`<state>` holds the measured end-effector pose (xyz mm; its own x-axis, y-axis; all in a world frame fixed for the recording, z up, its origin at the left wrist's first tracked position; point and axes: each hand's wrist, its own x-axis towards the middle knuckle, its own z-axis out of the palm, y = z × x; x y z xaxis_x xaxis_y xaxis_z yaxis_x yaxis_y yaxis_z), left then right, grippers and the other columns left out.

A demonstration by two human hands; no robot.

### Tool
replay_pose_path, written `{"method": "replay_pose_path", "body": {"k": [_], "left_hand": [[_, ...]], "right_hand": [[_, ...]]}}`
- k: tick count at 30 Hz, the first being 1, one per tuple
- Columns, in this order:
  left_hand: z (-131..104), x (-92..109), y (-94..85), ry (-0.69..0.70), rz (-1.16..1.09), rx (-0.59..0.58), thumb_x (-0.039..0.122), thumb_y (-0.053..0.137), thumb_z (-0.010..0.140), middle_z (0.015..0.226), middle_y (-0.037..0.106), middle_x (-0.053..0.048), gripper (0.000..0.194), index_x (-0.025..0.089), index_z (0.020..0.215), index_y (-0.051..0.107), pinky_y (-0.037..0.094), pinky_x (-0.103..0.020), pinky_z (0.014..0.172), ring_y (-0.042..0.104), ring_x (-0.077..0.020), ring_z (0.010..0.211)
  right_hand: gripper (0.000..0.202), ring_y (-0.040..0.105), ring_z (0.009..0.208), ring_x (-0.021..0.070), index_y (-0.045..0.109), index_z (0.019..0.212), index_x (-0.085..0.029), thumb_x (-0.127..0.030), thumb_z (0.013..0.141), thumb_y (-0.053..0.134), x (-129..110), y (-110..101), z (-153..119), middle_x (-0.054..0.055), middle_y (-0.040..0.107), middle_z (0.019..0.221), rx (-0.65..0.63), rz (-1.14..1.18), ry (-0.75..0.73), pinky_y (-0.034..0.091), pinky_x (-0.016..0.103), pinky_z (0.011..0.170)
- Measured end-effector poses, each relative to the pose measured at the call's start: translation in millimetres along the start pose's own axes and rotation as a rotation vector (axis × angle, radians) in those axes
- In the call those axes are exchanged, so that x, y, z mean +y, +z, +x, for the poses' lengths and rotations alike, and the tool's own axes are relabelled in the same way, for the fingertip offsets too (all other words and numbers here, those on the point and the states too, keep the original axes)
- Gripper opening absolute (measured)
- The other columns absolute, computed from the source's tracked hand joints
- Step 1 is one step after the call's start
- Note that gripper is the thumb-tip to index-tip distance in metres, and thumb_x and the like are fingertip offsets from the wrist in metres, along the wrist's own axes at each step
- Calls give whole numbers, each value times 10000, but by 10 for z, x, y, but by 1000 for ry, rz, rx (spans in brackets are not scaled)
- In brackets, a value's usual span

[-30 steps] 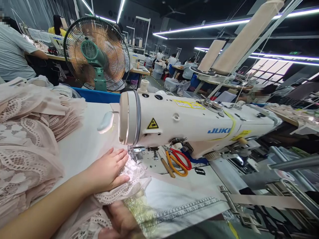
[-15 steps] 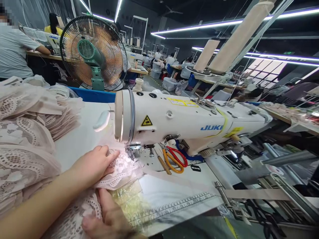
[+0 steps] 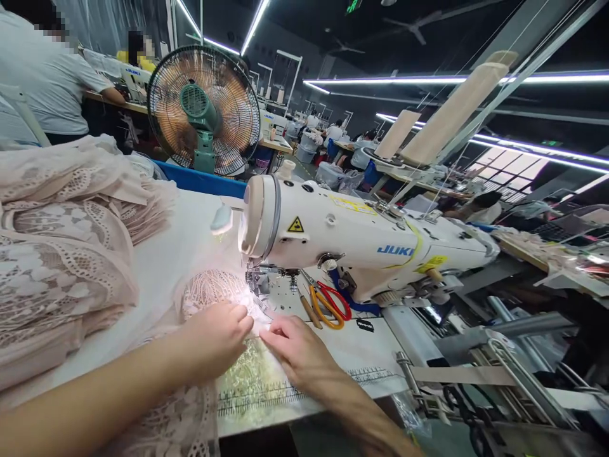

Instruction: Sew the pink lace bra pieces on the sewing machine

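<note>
A white sewing machine (image 3: 323, 222) lies across the table, its lit needle area over pale pink lace fabric (image 3: 214, 289). My left hand (image 3: 221, 336) has its fingers curled on the lace, just in front of the presser foot (image 3: 259, 273). Close beside it on the right, my right hand (image 3: 295, 346) pinches the fabric's edge between thumb and fingers. More of the lace hangs down below my left forearm.
Lace pieces (image 3: 61, 254) are piled at the left. Orange-handled scissors (image 3: 328, 308), a red-handled pair (image 3: 340, 298) and a black blade (image 3: 365, 325) lie right of the needle. Behind stand a fan (image 3: 202, 111) and thread cones (image 3: 451, 117). A person (image 3: 52, 76) sits at far left.
My right hand has moved up and right from the lower lace to the fabric edge by the needle. My left hand has closed and moved slightly right and down. The view has shifted.
</note>
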<state>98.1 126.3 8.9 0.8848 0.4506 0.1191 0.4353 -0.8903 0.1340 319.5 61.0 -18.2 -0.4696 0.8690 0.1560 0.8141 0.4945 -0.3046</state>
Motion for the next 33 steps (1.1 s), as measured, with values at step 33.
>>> {"method": "replay_pose_path", "body": {"k": [33], "left_hand": [[2, -487, 117, 241, 11, 70, 101, 500, 884, 1171, 676, -105, 388, 238, 1209, 663, 361, -460, 1054, 623, -245, 1059]], "right_hand": [[202, 492, 796, 210, 623, 939, -174, -91, 756, 611, -105, -17, 242, 40, 622, 852, -39, -374, -97, 305, 357, 653]]}}
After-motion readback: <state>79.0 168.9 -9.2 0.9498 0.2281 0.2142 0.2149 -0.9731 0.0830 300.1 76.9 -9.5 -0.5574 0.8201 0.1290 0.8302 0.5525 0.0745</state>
